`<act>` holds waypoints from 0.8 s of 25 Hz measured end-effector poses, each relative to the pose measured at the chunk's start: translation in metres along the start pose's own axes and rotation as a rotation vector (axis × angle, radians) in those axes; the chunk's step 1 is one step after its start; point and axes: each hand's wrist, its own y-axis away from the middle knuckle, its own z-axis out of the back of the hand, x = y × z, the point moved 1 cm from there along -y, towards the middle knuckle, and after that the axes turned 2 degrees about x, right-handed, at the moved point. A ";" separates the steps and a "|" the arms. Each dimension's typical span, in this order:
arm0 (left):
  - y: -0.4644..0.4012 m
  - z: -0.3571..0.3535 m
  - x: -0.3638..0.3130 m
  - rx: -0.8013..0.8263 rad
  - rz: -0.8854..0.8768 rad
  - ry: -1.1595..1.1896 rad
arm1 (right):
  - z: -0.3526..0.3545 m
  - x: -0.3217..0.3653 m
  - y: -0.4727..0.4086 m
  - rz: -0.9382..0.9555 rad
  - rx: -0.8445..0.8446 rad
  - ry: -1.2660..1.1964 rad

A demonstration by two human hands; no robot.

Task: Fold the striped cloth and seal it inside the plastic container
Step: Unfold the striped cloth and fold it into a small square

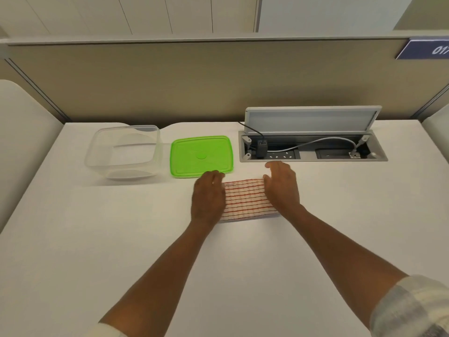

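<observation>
At the white desk's [97, 239] centre, the folded red-striped white cloth [245, 199] lies between your hands: left hand [207, 199] at 9 o'clock, right hand [281, 188] at 3 o'clock, both flat, pressing its ends, gripping nothing.

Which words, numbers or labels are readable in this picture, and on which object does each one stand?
"01", with a further digit cut off by the picture's edge: on the blue sign on the partition.
Small white label inside the desk's cable box: too small to read.
Green lid, container, striped cloth: no text visible.
</observation>
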 end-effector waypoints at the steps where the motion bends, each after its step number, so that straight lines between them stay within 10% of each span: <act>1: 0.004 -0.004 -0.010 0.051 -0.052 -0.009 | -0.003 0.007 0.006 0.118 -0.001 0.031; 8: 0.026 -0.029 -0.024 0.395 -0.081 -0.095 | -0.035 0.014 0.046 0.338 0.341 0.220; 20: 0.034 -0.038 -0.005 0.394 -0.095 -0.099 | -0.036 -0.006 0.047 0.242 0.371 0.352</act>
